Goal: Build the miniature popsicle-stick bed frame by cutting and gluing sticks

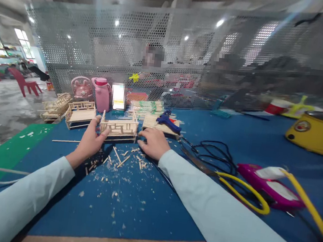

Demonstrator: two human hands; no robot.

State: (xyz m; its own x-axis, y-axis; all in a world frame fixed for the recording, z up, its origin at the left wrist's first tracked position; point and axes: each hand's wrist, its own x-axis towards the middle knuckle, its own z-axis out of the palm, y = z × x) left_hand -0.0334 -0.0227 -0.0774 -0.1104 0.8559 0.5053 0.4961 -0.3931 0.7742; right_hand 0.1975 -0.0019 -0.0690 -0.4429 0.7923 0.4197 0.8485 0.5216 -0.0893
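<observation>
A small lattice-sided wooden stick model (119, 128) stands on the blue table between my hands. My left hand (92, 138) is at its left end, thumb and fingers apart around the corner post, seeming to touch it. Just off the right end is my right hand (154, 142), fingers apart and curved, with nothing seen in it. Behind that hand, a blue glue gun (168, 121) lies on a flat wooden stick panel (158, 125). Short stick offcuts (117, 156) are scattered in front of the model.
More stick models (80, 113) stand at the left, near a pink bottle (102, 97). Stick bundles (147, 107) lie behind. A magenta power strip (271, 186), cables and a yellow container (317, 133) are on the right. A perforated metal screen (105, 49) stands at the back, a person beyond.
</observation>
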